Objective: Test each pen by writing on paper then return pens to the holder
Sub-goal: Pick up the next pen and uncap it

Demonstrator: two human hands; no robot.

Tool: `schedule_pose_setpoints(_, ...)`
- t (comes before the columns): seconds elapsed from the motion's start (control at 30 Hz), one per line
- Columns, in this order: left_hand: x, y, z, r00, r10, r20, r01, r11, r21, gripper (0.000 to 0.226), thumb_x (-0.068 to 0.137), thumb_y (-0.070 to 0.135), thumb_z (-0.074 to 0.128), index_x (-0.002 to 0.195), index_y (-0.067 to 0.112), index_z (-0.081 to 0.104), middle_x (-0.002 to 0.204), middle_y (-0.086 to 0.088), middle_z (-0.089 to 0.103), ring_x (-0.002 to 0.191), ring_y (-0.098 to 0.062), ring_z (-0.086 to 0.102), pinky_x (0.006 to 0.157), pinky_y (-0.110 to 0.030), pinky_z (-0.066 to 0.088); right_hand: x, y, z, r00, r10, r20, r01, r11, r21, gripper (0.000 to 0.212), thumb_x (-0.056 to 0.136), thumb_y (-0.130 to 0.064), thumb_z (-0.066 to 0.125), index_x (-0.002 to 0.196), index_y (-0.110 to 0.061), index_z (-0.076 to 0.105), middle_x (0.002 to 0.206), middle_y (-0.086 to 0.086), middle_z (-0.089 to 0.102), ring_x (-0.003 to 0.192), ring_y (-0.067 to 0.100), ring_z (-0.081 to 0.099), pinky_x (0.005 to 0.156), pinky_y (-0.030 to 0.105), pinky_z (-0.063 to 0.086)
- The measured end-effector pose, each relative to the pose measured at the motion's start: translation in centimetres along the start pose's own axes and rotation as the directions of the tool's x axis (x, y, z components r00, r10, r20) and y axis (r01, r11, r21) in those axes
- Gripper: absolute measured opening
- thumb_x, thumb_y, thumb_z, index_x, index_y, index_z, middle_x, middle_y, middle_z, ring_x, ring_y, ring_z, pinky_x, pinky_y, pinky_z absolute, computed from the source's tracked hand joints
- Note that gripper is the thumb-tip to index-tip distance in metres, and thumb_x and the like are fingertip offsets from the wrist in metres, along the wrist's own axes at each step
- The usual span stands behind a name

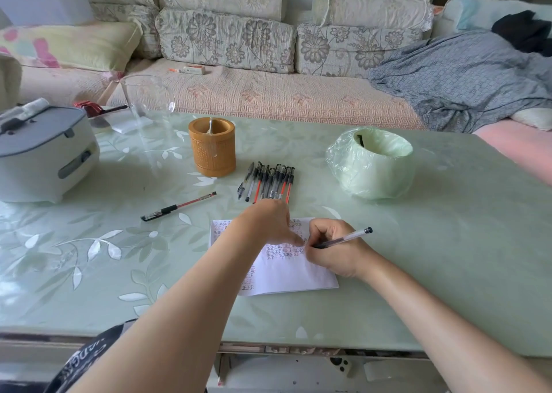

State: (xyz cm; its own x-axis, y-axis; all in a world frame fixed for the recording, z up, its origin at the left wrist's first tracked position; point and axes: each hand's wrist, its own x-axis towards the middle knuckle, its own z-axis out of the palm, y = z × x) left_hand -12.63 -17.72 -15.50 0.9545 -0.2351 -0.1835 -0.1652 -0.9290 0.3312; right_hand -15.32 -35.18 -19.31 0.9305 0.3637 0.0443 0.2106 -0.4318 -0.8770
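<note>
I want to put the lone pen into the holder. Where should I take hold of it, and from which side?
Pinch the lone pen at mid-barrel, just beyond its black grip, from above with fingers across its width. It lies flat and slanted on the table, with free space on both sides, and the left hand is nearer.

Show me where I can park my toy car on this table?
Two bare patches: the near-left table, between the grey appliance, the lone pen and the left arm; and the right side, past the paper and in front of the bag-lined bin. Crowded: the middle, around the holder and pen row.
</note>
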Motion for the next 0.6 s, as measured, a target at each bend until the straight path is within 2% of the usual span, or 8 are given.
schedule_pose_setpoints(0.2,0.09,0.0,0.02,1.0,-0.021,0.016,0.021,1.0,-0.01,0.054,0.07,0.052,0.079,0.096,0.006,0.069,0.097,-0.011,0.07,0.081,-0.023,0.062,0.068,-0.032,0.05,-0.21,-0.25,0.17,1.0,-0.007,-0.01,0.006,0.999,-0.046,0.034,0.072,0.005,0.06,0.055,-0.021,0.046,0.052,-0.014,0.042,0.053,0.006,0.036,0.049,0.021,0.027)
schedule_pose_setpoints(0.37,0.09,0.02,0.04,1.0,-0.014,0.024,0.015,1.0,-0.026,0.051,0.07,0.051,0.079,0.096,0.009,0.069,0.097,-0.008,0.069,0.09,-0.024,0.064,0.072,-0.033,0.052,-0.25,-0.26,0.3,1.0,0.006,-0.013,-0.008,0.995,-0.103,0.031,0.071,-0.001,0.058,0.053,-0.022,0.044,0.052,-0.013,0.038,0.053,0.007,0.035,0.049,0.023,0.026)
schedule_pose_setpoints(0.5,-0.01,0.0,0.12,1.0,-0.014,0.018,0.015,0.999,-0.041,0.051,0.07,0.051,0.08,0.098,0.01,0.067,0.098,-0.006,0.067,0.089,-0.023,0.062,0.074,-0.032,0.051,-0.3,-0.23,0.35,1.0,-0.003,-0.016,0.001,0.992,-0.127,0.014,0.064,-0.011,0.057,0.058,-0.014,0.045,0.053,-0.011,0.04,0.053,0.008,0.036,0.049,0.024,0.026)
schedule_pose_setpoints(0.6,-0.03,-0.02,0.22,1.0,-0.017,0.014,0.017,0.999,-0.045,0.05,0.07,0.05,0.08,0.098,0.01,0.067,0.098,-0.006,0.067,0.089,-0.023,0.062,0.074,-0.032,0.051,-0.38,-0.13,0.28,1.0,-0.012,-0.027,0.009,0.993,-0.121,0.013,0.066,-0.007,0.058,0.06,-0.009,0.046,0.055,-0.007,0.041,0.054,0.007,0.036,0.049,0.024,0.027)
